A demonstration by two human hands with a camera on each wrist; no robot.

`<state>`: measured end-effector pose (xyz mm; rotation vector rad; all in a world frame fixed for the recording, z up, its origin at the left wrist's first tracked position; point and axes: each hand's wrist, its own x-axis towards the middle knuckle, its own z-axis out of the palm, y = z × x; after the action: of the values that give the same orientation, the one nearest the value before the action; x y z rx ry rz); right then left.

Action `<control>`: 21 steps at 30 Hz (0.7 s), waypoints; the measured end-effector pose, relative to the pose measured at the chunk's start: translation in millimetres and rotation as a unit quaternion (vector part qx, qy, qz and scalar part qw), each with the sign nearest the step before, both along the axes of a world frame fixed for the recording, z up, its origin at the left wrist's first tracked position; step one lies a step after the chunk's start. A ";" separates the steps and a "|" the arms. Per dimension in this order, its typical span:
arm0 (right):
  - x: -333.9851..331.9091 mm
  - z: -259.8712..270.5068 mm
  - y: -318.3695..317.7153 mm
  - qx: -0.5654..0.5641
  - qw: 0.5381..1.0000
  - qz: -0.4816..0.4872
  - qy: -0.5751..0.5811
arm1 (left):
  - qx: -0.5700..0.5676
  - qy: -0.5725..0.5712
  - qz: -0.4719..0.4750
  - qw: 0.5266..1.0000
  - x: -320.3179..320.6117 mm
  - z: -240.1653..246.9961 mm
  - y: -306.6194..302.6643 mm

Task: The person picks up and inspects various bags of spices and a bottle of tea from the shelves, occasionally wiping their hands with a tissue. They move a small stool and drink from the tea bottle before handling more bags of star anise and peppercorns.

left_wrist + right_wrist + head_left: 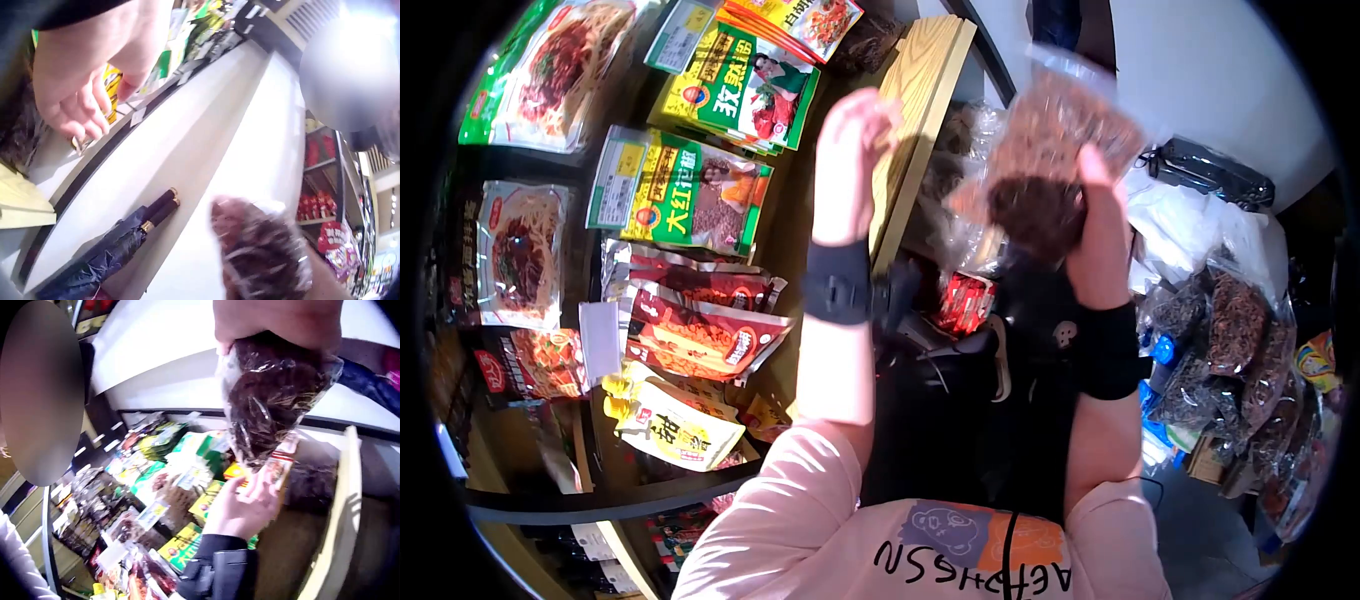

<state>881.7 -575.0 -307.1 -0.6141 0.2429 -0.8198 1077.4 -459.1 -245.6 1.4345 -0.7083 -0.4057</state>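
Observation:
A clear plastic bag of dark brown dried pieces (1065, 120) is up in front of the body on the right, gripped by my right hand (1100, 235). The right wrist view shows the bag (269, 394) hanging below that hand, its lower end tapering. My left hand (855, 165) is over the wooden shelf divider beside the seasoning packets, its fingers loosely bent. From the right wrist, the left hand (244, 509) appears below the bag, next to yellow and green packets (181, 544). Nothing shows in the left hand's grasp.
Red chili packets (700, 330) and yellow-capped pouches (675, 420) stand nearer on the shelf. Several clear bags of dark dried goods (1240, 320) are piled at right. A wooden board (915, 120) edges the shelf. Folded dark umbrellas (119, 240) lie against a white surface.

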 end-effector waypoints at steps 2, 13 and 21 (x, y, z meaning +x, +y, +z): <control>-14.3 48.1 -10.4 -0.187 0.973 -0.123 0.054 | -0.084 0.015 0.014 0.996 30.9 -2.8 -29.9; -30.3 -28.8 48.0 0.045 0.986 -0.045 0.156 | 0.006 0.007 0.373 0.928 244.9 -117.8 -136.7; -15.8 -97.1 78.0 0.102 0.974 0.050 0.195 | 0.095 -0.189 0.318 0.924 344.6 -117.5 -122.7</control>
<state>866.0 -497.0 -404.3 -0.5845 0.6414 -0.5620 1421.9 -581.7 -363.1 1.8559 -0.4695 0.3277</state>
